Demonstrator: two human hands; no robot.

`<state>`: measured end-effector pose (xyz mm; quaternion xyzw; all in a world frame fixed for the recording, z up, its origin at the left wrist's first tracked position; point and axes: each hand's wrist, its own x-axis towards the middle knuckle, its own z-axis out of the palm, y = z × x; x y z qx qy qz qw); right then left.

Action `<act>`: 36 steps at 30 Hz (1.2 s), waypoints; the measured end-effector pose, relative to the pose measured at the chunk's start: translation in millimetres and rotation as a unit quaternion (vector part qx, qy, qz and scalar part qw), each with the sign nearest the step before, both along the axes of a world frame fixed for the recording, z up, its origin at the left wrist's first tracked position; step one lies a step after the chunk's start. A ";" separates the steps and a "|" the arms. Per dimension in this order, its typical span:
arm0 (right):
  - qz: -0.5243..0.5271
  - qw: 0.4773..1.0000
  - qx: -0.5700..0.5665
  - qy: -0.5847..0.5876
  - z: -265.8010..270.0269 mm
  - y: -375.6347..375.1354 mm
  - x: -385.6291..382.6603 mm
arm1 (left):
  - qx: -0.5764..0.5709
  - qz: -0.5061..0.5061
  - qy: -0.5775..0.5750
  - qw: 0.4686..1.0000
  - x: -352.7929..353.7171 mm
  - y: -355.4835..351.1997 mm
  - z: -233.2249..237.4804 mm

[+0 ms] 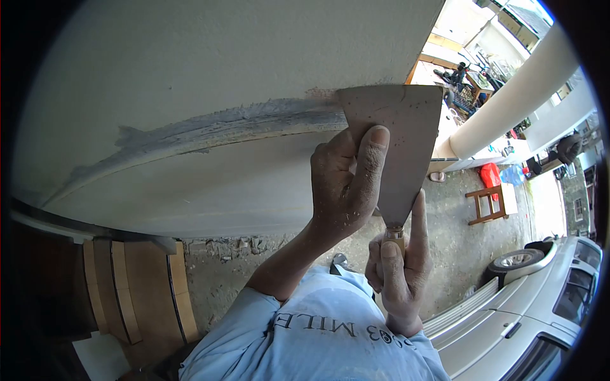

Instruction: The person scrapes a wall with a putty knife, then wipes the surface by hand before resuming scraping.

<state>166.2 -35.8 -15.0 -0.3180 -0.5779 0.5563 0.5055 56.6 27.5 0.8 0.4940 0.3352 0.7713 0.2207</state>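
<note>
A wide metal putty knife [397, 152] has its broad edge against the pale wall [254, 51], at the right end of a long grey filler streak [241, 120]. My right hand [400, 273] wraps round its short handle, thumb on the front and index finger stretched along the blade's right side. My left hand [346, 181] pinches the blade's left side, its thumb flat on the front face; its other fingertips are partly hidden. Both hands are dusty. A pale raised ridge runs along the lower side of the streak.
Tiled steps [146, 292] lie at the lower left. At the right are a round white column [515, 89], a wooden stool [489, 204], a red bag [490, 174] and a silver vehicle [527, 311]. A person [569, 149] is at the far right.
</note>
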 end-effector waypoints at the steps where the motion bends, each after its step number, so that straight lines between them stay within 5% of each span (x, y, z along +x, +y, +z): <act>1: -0.007 1.000 0.001 -0.004 -0.3 -0.9 -1.5 | -0.013 -0.006 -0.024 1.000 0.9 -2.6 4.8; 15: 0.029 1.000 -0.004 0.010 -3.9 2.5 11.1 | 0.008 0.003 0.048 0.999 -5.5 0.3 -7.2; 26: 0.052 0.998 -0.032 0.021 0.8 0.8 6.8 | -0.022 -0.018 -0.003 1.000 -4.4 -1.5 0.6; 36: 0.037 0.999 -0.002 0.030 -4.5 0.8 1.9 | -0.050 -0.137 -0.030 0.989 -11.6 -6.5 0.2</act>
